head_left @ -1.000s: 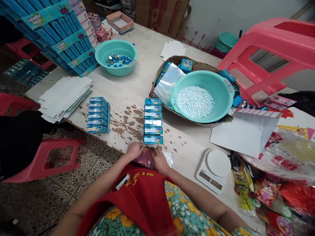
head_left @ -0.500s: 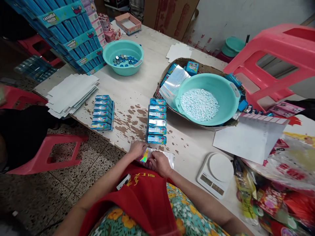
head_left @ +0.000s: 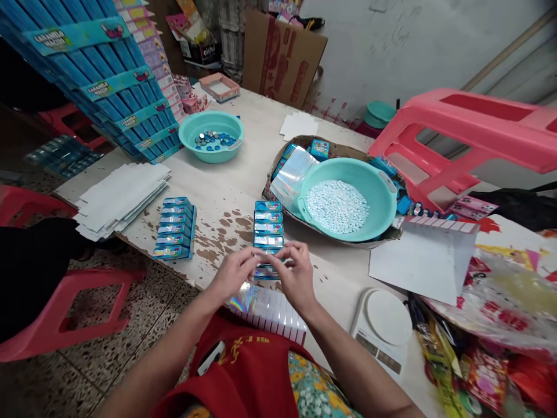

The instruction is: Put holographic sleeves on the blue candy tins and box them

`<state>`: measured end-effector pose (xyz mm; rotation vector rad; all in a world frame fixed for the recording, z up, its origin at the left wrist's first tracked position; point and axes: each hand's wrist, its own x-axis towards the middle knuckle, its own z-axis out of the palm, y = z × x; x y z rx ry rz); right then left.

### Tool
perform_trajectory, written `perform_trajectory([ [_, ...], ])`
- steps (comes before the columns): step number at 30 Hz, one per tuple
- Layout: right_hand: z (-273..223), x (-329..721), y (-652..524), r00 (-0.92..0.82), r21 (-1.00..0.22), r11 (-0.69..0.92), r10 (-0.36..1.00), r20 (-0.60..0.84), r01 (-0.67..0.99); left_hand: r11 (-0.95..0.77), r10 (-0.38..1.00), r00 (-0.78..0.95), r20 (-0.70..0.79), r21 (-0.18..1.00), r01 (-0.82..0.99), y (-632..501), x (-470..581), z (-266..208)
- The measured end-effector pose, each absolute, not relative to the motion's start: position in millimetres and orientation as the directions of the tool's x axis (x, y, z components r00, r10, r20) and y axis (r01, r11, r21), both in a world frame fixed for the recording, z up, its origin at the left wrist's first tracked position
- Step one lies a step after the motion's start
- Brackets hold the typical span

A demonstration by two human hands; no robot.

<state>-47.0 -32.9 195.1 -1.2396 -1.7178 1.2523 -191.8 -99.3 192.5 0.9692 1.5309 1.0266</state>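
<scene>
My left hand [head_left: 235, 271] and my right hand [head_left: 297, 274] meet over the near end of a row of small blue candy tins [head_left: 268, 227]. Fingertips of both hands are pinched together on what looks like a thin clear sticker strip, hard to make out, held stretched between them. Partly covered by the fingers are the nearest tins. Below the hands, at the table edge against the red apron, lies a shiny sticker sheet [head_left: 274, 310] divided into narrow strips, with a rainbow glare at its left. A second row of blue tins [head_left: 173, 228] stands in a tray to the left.
A turquoise basin of pale candies [head_left: 378, 217] rests on a carton of tins at right. Another basin [head_left: 213, 157] holds small blue and silver pieces. White scale [head_left: 387, 325], stacked cardboard [head_left: 122, 197], tall candy display boxes [head_left: 104, 87] and a pink stool [head_left: 435, 128] surround the workspace.
Both hands have lifted off the sticker sheet and moved forward over the near tins, with a thin strip between the fingers. The camera view has tilted up somewhat.
</scene>
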Motion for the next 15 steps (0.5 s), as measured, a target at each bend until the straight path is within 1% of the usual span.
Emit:
perform_trajectory([
  [3,186.1,-76.1,8.6,-0.256,-0.920,0.184,0.962,0.096,0.345,0.237,0.963,-0.168,-0.212,0.960,0.149,-51.3,-224.1,197.9],
  [5,180.5,-93.7,36.4,-0.236,-0.907,0.204,0.964,0.122,0.367,0.186,0.974,-0.166,-0.154,0.961,0.204,-23.6,-243.4,197.6],
  [10,164.9,-119.6,80.5,-0.190,-0.880,0.167,0.978,0.089,0.446,0.156,0.982,-0.144,-0.120,0.950,0.270,16.7,-270.0,189.0],
  [13,156.5,-125.0,90.2,-0.167,-0.864,0.138,0.984,0.064,0.484,0.183,0.980,-0.129,-0.149,0.933,0.309,26.3,-275.9,183.1],
  [15,151.9,-127.3,93.9,-0.167,-0.854,0.125,0.985,0.045,0.505,0.216,0.975,-0.121,-0.189,0.935,0.282,31.3,-278.6,177.1],
])
